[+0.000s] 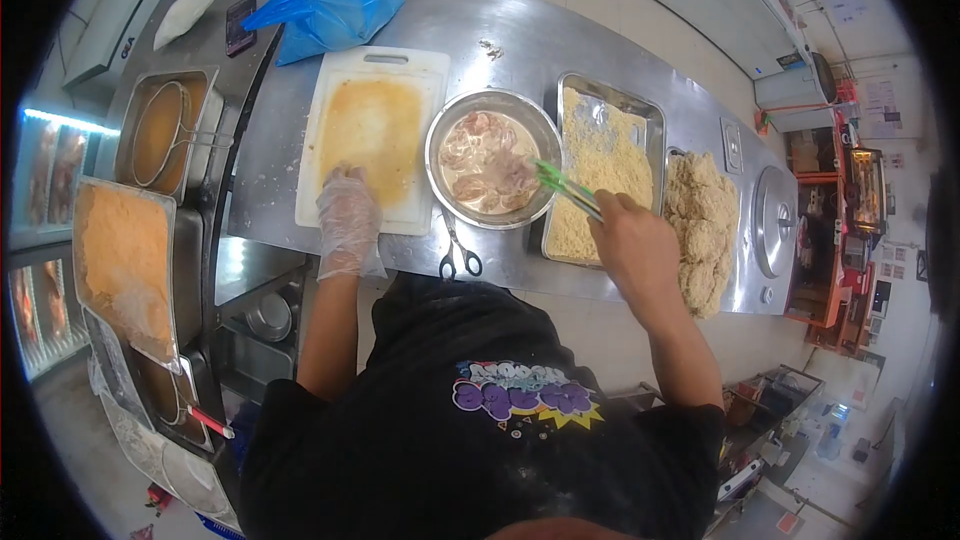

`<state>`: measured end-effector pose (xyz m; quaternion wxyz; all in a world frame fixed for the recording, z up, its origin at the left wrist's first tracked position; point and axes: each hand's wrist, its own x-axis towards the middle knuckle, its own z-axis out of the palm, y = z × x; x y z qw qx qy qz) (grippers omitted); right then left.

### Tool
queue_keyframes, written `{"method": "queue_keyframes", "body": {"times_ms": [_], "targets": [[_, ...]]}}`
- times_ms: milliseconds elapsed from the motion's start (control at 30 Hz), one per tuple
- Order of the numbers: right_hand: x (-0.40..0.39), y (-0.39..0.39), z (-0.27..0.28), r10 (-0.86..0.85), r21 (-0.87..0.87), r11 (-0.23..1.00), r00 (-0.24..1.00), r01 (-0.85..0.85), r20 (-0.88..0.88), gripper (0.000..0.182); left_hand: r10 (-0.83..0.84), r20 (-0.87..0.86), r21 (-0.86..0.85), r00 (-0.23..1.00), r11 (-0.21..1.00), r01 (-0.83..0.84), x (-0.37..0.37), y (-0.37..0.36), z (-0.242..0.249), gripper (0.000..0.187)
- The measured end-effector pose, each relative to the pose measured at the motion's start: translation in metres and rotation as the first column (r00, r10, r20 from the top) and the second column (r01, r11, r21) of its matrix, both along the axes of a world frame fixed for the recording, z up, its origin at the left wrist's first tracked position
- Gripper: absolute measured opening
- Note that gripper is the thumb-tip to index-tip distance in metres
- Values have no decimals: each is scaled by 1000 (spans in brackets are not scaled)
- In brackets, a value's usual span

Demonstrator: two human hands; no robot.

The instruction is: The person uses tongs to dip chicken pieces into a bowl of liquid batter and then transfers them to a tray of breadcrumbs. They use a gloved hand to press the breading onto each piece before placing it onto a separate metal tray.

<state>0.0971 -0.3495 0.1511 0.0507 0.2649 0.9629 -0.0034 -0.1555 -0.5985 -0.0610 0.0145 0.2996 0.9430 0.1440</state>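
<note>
My right hand (636,240) grips a pair of tongs (578,194) with green tips. The tips are over the right rim of a round steel bowl (435,175), where pieces of raw meat (478,145) sit in a pale, milky liquid. In a clear plastic glove, my left hand (348,208) rests on the lower part of a white cutting board (312,155), fingers laid on its surface. Yellowish-brown wet stain covers the board's middle. Kitchen scissors (460,250) lie between board and bowl, handles at the table's front edge.
Right of the bowl stands a steel tray (605,155) of yellow crumbs, then a heap of coated pieces (700,220) and a round lid (775,220). A blue plastic bag (335,10) sits behind the board. On the left are an orange-powder tray (125,260) and a strainer (160,135).
</note>
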Motion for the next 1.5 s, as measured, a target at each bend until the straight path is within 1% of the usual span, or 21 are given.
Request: {"method": "queue_keyframes", "body": {"times_ms": [133, 333, 533, 567, 633, 700, 767, 833, 867, 900, 967, 1000, 1067, 1100, 1167, 1233, 1300, 1367, 1400, 1467, 1500], "targets": [[2, 1, 12, -15, 7, 1000, 1000, 15, -24, 15, -13, -7, -10, 1000, 1000, 13, 2, 1, 8, 24], [23, 9, 39, -97, -38, 995, 994, 96, -49, 20, -22, -24, -32, 999, 999, 21, 1, 2, 9, 25], [57, 19, 83, -155, 121, 980, 987, 159, -40, 22, -30, 5, -77, 1000, 997, 31, 1, 7, 15, 29], [65, 19, 84, -167, 125, 977, 985, 170, -34, 22, -12, 9, -101, 1000, 995, 13, 0, 8, 13, 30], [79, 23, 80, -159, 275, 949, 987, 157, -17, 20, -24, 6, -81, 1000, 996, 25, 1, 6, 12, 31], [90, 21, 71, -189, 297, 938, 982, 177, 13, 19, -33, 2, -65, 999, 997, 33, 1, 6, 14, 32], [106, 20, 50, -219, 320, 927, 975, 195, 42, 18, -26, 44, -109, 999, 994, 31, 0, 8, 18, 33], [129, 23, 16, -341, 240, 924, 926, 298, 162, 32, -23, 78, -125, 997, 992, 32, 0, 9, 26, 33], [133, 21, 7, -349, 200, 931, 908, 306, 233, 32, -8, 108, -140, 994, 990, 23, 0, 10, 27, 34], [138, 17, 7, -350, 205, 930, 907, 306, 234, 32, -9, 111, -137, 994, 990, 24, 1, 11, 25, 34], [139, 5, 10, -416, 86, 909, 884, 407, 213, 37, -9, 108, -119, 994, 993, 21, -1, 9, 23, 34], [134, 3, 17, -422, 82, 906, 881, 415, 211, 37, -16, 104, -121, 994, 992, 29, 0, 9, 23, 34], [121, 0, 34, -489, -44, 869, 869, 492, 74, 44, -33, 103, -136, 994, 990, 47, 0, 10, 27, 35], [114, -1, 32, -504, -48, 861, 861, 507, 65, 44, -50, 94, -136, 994, 989, 63, 0, 10, 29, 35], [92, -5, 26, -423, -115, 904, 899, 411, -116, 47, -44, 125, -190, 991, 979, 67, -2, 12, 31, 36], [61, -13, 8, -446, -277, 874, 886, 400, -129, 47, -72, 121, -196, 990, 976, 95, -4, 10, 31, 37], [33, -19, -29, -405, -323, 881, 904, 345, -139, 57, -99, 108, -203, 989, 972, 119, -10, 7, 28, 37], [3, -27, -66, -379, -298, 891, 923, 344, -69, 65, -130, 117, -179, 985, 972, 150, -17, 2, 22, 37], [-10, -32, -82, -396, -299, 886, 914, 355, -87, 65, -148, 99, -177, 984, 970, 164, -20, 1, 23, 37], [-29, -43, -109, -451, -269, 856, 892, 440, 25, 77, -122, 112, -95, 986, 987, 133, -22, -1, 27, 36], [-35, -47, -120, -473, -277, 844, 881, 458, 16, 77, -146, 101, -100, 984, 983, 156, -23, -1, 31, 36]]}}
